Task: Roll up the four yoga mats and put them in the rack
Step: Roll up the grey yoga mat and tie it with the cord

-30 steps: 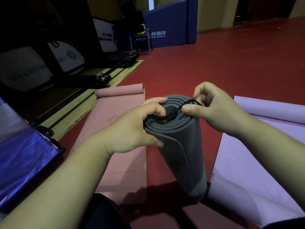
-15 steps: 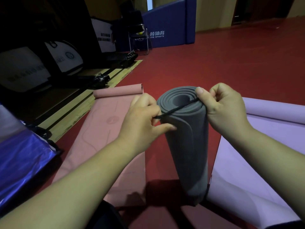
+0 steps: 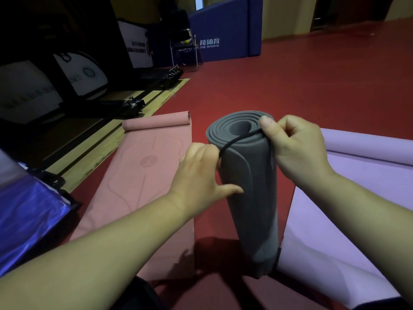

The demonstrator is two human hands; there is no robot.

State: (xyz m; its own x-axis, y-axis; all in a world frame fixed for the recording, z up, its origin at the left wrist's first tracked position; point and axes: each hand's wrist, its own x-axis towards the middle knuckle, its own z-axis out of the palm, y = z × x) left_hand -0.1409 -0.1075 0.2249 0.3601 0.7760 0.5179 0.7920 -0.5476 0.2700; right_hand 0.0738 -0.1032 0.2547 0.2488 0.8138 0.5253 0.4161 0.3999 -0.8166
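Altogether three mats show: one rolled grey mat [image 3: 248,189] stands upright, with one pink mat [image 3: 143,175] left and one purple mat [image 3: 348,211] right of it. Both the left hand [image 3: 199,175] and the right hand [image 3: 295,148] have fingers clamped on one black band [image 3: 241,138] across its top.

The left hand [image 3: 199,175] covers the near left flank of the grey rolled mat [image 3: 250,198], so where the black cord [image 3: 240,139] runs below its fingers cannot be told, and the right hand [image 3: 297,153] hides the cord's other end inside its curled fingers. The purple mat [image 3: 362,198] is cut by the right and bottom edges, and the pink mat [image 3: 143,186] passes under the left forearm (its near end cannot be seen). The dark boards [image 3: 26,90] on the left carry print too blurred to read, and the blue shiny bag [image 3: 24,211] runs off the left edge.
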